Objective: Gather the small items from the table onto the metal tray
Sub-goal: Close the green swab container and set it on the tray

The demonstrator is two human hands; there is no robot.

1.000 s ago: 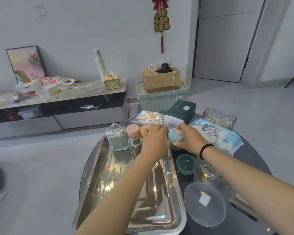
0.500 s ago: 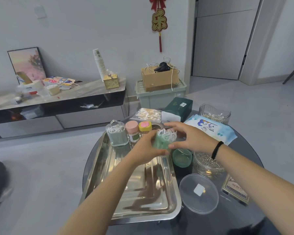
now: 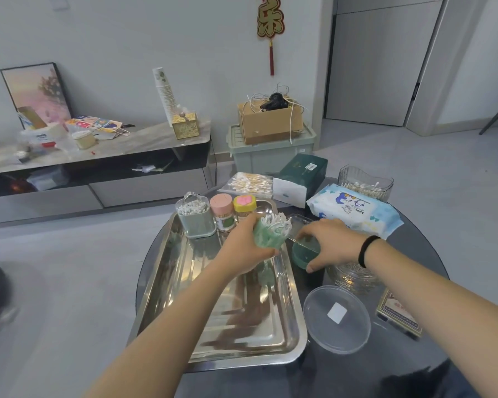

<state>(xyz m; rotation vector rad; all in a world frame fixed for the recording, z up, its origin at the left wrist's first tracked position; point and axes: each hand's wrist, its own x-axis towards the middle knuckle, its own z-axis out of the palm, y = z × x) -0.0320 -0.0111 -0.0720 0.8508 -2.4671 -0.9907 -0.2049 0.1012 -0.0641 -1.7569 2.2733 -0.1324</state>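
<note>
While the left hand [image 3: 246, 242] grips a half-hidden green swab bundle [image 3: 270, 232], the right hand [image 3: 332, 242] clasps a partly covered green cup [image 3: 304, 252].

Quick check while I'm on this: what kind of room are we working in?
Most likely a home living room. A low TV-style console with a framed picture leaning on the wall, a red festive wall hanging, and household swabs and wipes on the round table suggest it.

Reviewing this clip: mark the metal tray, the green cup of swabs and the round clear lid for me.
metal tray [image 3: 295, 326], head view, bare right rim.
green cup of swabs [image 3: 266, 235], head view, cup wall above the left hand's fingers.
round clear lid [image 3: 316, 323], head view, clear surface left of its white sticker.
</note>
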